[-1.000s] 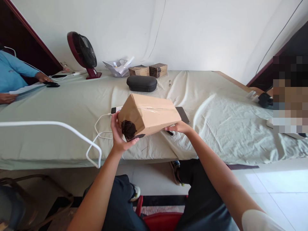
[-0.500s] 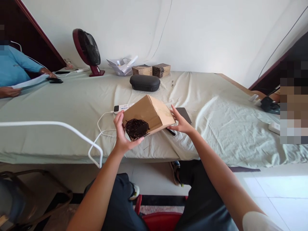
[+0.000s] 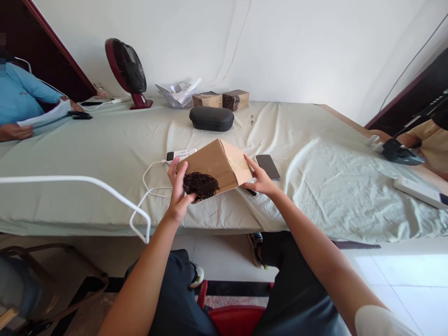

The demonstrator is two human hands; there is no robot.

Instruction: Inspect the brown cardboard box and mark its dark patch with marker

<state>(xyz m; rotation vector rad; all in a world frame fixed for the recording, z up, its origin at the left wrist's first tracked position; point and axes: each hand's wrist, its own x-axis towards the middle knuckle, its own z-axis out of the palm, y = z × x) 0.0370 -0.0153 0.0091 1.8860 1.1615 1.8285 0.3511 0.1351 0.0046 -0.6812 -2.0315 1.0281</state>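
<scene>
A brown cardboard box [image 3: 219, 165] with a black scribbled patch on its near face is held between both my hands just above the sheet-covered table [image 3: 105, 154]. My left hand [image 3: 178, 193] grips its left end, thumb under the dark patch. My right hand [image 3: 259, 179] holds the right end with fingers spread along the side. A black pen lies partly hidden under the box by my right hand.
A dark phone [image 3: 268, 166] lies right of the box, a white power strip [image 3: 180, 154] with its cable behind it. Farther back are a black case [image 3: 211, 118], two small boxes [image 3: 221, 99] and a red fan [image 3: 126, 67]. Other people sit at the left [image 3: 21, 100] and right edges.
The box has been turned in my hands, its scribbled face now tipped more toward me, and lowered closer to the table. The phone has come out from behind it.
</scene>
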